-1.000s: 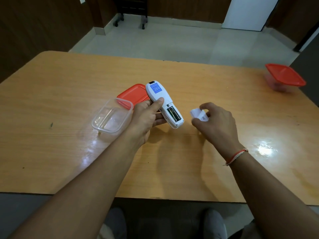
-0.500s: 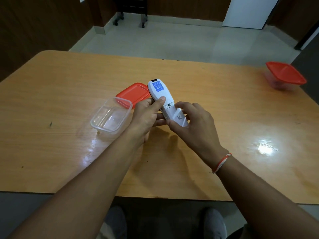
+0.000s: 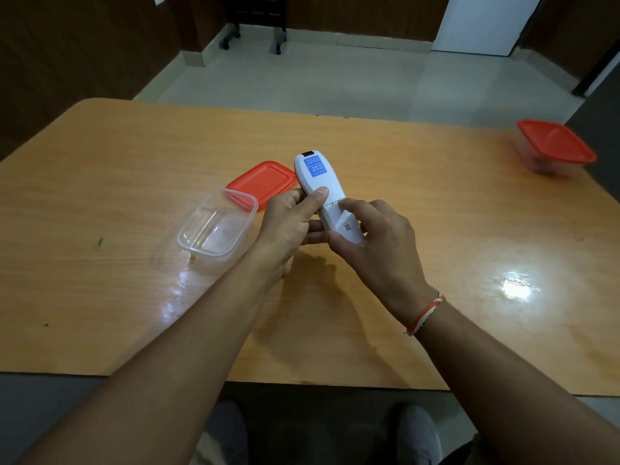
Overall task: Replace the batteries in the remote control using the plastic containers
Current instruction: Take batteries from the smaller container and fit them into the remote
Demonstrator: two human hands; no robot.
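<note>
The remote control (image 3: 327,199) is held above the middle of the tabletop (image 3: 436,209), back side up and slanted, its head pointing to the far side. The left hand (image 3: 288,226) is clamped around its middle, thumb pressed flat on the white back, which looks like a steadying grip so the body cannot slide. The right hand (image 3: 375,243) is closed on the near end, forefinger on the seam and thumb under the edge; I judge it is pushing the battery cover (image 3: 345,223) home along its track, which would explain the opposing holds.

Just left of the hands sits an open clear container (image 3: 216,226), with its red lid (image 3: 261,181) lying flat beyond it, the container's far corner overlapping the lid. Both are within easy reach, likely where batteries were taken from or dropped. A second container with a red lid (image 3: 555,146) stands shut at the far right, well apart.

The batteries themselves are hidden under the cover, so whether they are fresh cannot be told. The clear container seems empty, though glare blurs its floor. The button face of the remote is turned away, and the shut container's contents are unreadable.
</note>
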